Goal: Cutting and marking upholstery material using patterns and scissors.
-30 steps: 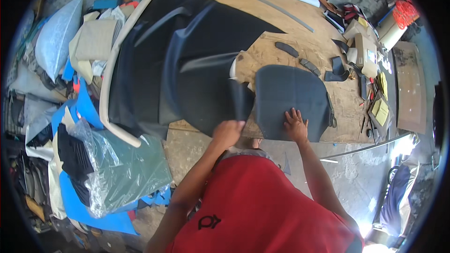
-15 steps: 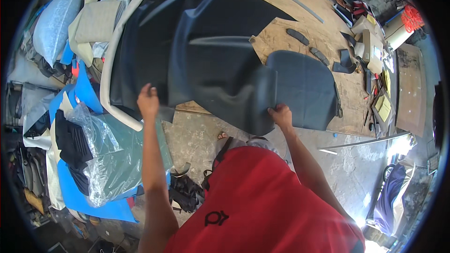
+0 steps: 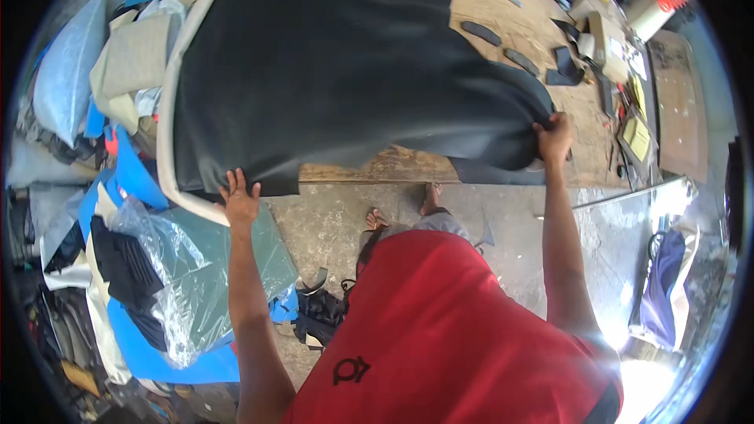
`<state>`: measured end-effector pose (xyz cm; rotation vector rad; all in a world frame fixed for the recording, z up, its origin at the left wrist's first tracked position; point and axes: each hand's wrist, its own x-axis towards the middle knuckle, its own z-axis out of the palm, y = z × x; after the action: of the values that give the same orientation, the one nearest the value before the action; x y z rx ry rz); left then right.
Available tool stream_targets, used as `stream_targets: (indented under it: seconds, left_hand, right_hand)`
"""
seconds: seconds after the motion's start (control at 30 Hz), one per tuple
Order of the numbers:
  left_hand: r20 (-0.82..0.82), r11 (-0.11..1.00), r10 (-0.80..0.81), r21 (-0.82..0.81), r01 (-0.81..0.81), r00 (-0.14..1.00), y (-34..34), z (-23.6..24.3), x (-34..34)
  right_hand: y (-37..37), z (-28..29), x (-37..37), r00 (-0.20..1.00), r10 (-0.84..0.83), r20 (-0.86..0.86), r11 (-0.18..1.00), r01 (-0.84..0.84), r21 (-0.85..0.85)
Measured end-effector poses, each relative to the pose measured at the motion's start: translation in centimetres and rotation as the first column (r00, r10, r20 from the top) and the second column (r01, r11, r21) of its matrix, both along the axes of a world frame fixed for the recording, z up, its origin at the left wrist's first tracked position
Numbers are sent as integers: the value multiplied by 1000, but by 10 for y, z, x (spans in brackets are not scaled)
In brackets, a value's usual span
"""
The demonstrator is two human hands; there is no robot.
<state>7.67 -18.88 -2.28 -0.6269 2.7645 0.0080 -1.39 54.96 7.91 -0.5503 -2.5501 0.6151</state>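
A large sheet of smooth black material (image 3: 338, 71), which looks like vinyl or leather, covers most of the wooden table (image 3: 369, 169). My right hand (image 3: 554, 139) grips its bunched right end, fingers wrapped over the folded edge. My left hand (image 3: 239, 198) lies on the sheet's near left corner with its fingers spread, close to a cream padded edge (image 3: 167, 110) that bends along the table's left side. Beneath the sheet's right end, a dark cut panel (image 3: 495, 173) shows along the front edge; the rest of it is hidden.
Two dark oblong pieces (image 3: 481, 32) lie on the table's right part. Beyond them are black scraps (image 3: 564, 68), a cardboard box (image 3: 609, 47) and assorted tools. At left, clear plastic wrap covers a green stack (image 3: 220, 267). A black bag (image 3: 320, 316) lies on the floor.
My right hand has pulled the sheet's end rightward over the dark panel, flattening most folds. My left hand has moved down to the near left corner and its fingers have spread.
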Motion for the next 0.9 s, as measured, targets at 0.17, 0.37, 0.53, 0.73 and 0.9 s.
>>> stream_targets:
  seconds: [0.17, 0.37, 0.53, 0.73, 0.9]
  left_hand:
    - [-117, 949, -194, -274, 156, 974, -35, -31, 27]
    - [-17, 940, -207, -280, 194, 978, -15, -21, -18]
    - [-7, 989, -58, -140, 57, 998, 13, -1, -50]
    - [-237, 998, -68, -27, 64, 969, 83, -5, -84]
    - [-266, 964, -246, 29, 263, 932, 192, -17, -124]
  right_hand:
    - [30, -77, -4, 992, -78, 98, 995, 72, 67]
    - [64, -114, 22, 904, -240, 355, 952, 290, -95]
    - [54, -74, 10, 954, -5, 301, 872, 151, -465]
    - [77, -88, 30, 998, -33, 59, 996, 38, -82]
    - [121, -112, 9, 945, -312, 102, 930, 325, -171]
